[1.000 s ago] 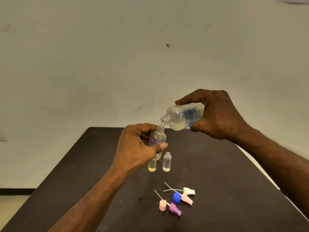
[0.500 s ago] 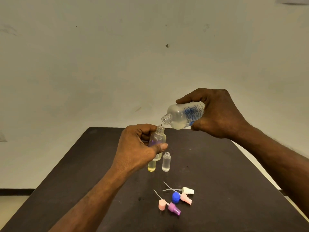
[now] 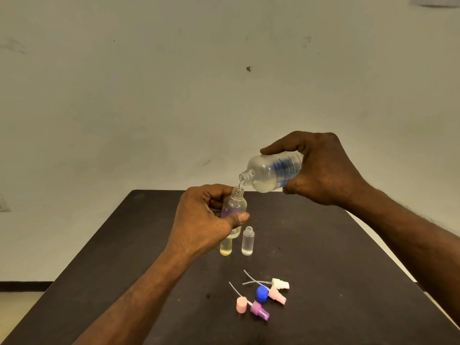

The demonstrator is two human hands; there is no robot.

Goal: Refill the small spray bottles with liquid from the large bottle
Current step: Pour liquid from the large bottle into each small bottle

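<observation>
Large bottle point(image 3: 272, 171): right of frame centre, tipped nearly flat with its open neck pointing left and slightly down; clear plastic, blue print on the label, a little pale liquid pooled along its lower side
Pour: a thin thread of liquid runs from the neck into the mouth of the bottle just below it
Right hand point(image 3: 321, 170): fingers and thumb wrapped round the rear of the large bottle, held above the table
Small spray bottle being filled point(image 3: 234, 207): centre of frame, upright, uncapped, clear, raised off the table; fill level cannot be read
Left hand point(image 3: 201, 220): curled round this small bottle, thumb across its front
Yellow-tinted bottle point(image 3: 226, 247): standing on the table just below the left hand, top hidden behind it, yellowish liquid at the base
Clear small bottle point(image 3: 248, 241): upright and uncapped, just right of the yellow-tinted one, not touching it
Loose tops: lower centre, lying in a cluster; white sprayer point(image 3: 280, 283), blue cap point(image 3: 262, 293), pink sprayer point(image 3: 277, 296), pink cap point(image 3: 241, 305), purple sprayer point(image 3: 260, 311); thin dip tubes trail up and left
Table point(image 3: 336, 282): dark surface, lower half of frame
Wall point(image 3: 174, 83): pale, scuffed, upper half of frame
</observation>
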